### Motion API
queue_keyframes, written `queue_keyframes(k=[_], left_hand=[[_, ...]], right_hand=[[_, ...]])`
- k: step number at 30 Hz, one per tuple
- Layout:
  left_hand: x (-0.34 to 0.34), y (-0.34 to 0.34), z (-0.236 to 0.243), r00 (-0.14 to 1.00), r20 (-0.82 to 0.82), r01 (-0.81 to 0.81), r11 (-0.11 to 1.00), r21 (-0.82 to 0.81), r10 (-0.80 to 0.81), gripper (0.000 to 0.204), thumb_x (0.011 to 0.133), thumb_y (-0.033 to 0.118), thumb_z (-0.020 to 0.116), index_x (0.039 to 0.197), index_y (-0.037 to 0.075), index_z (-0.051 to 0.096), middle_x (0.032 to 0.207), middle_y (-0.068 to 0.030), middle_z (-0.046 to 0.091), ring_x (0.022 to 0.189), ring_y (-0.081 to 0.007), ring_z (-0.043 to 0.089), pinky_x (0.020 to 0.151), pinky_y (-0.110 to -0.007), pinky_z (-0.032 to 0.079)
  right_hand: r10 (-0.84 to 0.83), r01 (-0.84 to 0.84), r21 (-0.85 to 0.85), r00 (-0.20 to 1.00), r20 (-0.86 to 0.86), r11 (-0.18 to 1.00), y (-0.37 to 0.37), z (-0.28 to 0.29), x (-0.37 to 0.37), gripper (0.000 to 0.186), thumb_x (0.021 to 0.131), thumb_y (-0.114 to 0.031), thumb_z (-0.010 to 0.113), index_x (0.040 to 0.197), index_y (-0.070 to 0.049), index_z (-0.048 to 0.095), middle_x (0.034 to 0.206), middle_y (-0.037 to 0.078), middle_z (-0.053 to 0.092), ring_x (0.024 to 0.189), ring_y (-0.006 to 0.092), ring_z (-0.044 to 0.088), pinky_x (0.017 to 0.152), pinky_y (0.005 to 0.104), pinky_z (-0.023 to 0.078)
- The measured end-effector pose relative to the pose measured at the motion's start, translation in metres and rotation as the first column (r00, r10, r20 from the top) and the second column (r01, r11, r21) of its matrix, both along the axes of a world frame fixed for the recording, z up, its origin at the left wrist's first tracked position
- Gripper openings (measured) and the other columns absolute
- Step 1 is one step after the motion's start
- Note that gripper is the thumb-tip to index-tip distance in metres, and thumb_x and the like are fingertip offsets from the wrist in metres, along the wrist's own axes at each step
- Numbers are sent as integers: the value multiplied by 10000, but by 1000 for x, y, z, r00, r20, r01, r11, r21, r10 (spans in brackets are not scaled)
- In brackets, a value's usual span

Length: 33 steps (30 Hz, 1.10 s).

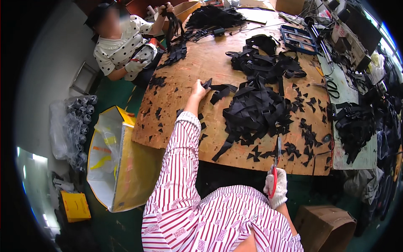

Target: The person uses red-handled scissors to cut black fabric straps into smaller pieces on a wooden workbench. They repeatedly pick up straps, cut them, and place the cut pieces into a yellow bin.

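My bare left hand (198, 89) is closed on a black fabric strap (222, 90) above the middle-left of the wooden table. My right hand (275, 189), in a pale knit glove, grips red-handled scissors (278, 151) at the table's front edge, blades pointing away from me. Between and beyond my hands lies a large tangled pile of black straps (256, 107). Small black triangular offcuts (291, 150) are scattered around it on the tabletop (189, 63).
A co-worker (113, 46) at the left holds black straps. Further piles (264, 63) lie beyond mine. Loose black scissors (332, 89), a blue tray (298, 40) and straps (352, 130) are at the right. A yellow bag (126, 168), wrapped rolls (79, 134) and a cardboard box (323, 227) stand beside the table.
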<state>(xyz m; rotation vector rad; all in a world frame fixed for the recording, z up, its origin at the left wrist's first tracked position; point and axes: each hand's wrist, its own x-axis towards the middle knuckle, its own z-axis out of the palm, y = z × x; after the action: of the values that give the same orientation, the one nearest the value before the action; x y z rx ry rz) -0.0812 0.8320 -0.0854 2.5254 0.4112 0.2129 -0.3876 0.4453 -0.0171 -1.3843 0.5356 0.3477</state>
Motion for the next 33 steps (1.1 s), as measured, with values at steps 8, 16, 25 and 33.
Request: queue_keyframes(k=[8,16,25,33], left_hand=[[-32,37,-14,945,325,93,932,-351,28,247,793,77,658,991,53,513,697,-27,635,411,-85,450,365,-258,333],[-111,-53,94,803,525,513,775,-369,-282,232,773,8,668,955,29,526,774,-43,590,707,-100,546,653,-223,437],[-222,-167,145,759,344,651,620,-439,-553,274,757,-35,626,1004,7,518,840,-5,578,794,-53,540,698,-199,440],[-256,-202,127,818,376,504,226,-834,-436,418,932,182,503,1301,40,367,922,-71,611,799,-97,590,720,-197,454]], right_hand=[[80,-83,41,995,56,996,3,1,-3,208,814,-105,543,983,-51,434,648,31,477,398,98,420,346,214,356],[102,-101,-15,974,201,995,2,19,18,415,730,-45,717,1015,-64,415,738,12,491,506,74,468,454,212,416],[156,-16,-182,587,795,983,21,29,58,528,728,-8,709,1135,-73,379,1035,82,539,897,146,574,789,298,494],[77,29,-147,742,666,989,18,27,41,455,762,-6,658,1123,-67,388,932,55,568,769,131,586,681,275,505]])
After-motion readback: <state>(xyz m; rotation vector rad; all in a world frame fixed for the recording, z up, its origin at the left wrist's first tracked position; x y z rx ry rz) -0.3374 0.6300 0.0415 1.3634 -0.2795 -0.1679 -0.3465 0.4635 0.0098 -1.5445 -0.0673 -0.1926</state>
